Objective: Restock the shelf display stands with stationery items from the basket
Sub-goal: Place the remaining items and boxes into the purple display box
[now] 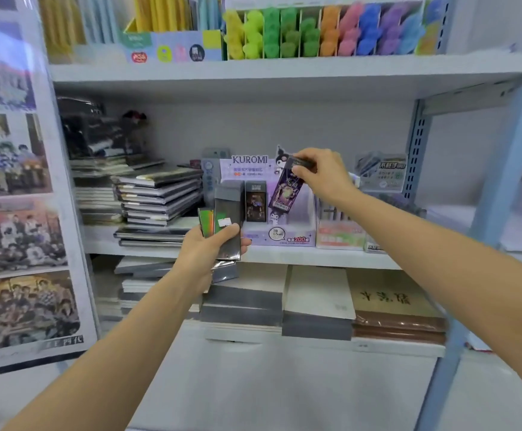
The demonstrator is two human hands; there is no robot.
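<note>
Head view, and we're at the shelf [315,257], middle board, with notebooks [160,194] stacked at the left and the stand [279,238] right of them, near the front edge. One dark pack [256,204] stands upright in the stand's left part. Now the left hand [205,248] wraps a fan of spare packs [227,213], held low, just in front of the stand's left corner. Over to the right hand [321,175]: it pinches a purple pack [284,191] by its top end, tilted, bottom end hanging over the stand's middle, right of the dark pack. Whether it touches the stand, I can't tell. No basket in shot. This looks like the loading step, one pack at a time. Next move, I'd say: straighten the purple pack, lower it in beside the dark pack, let go, then draw another from the fan.
</note>
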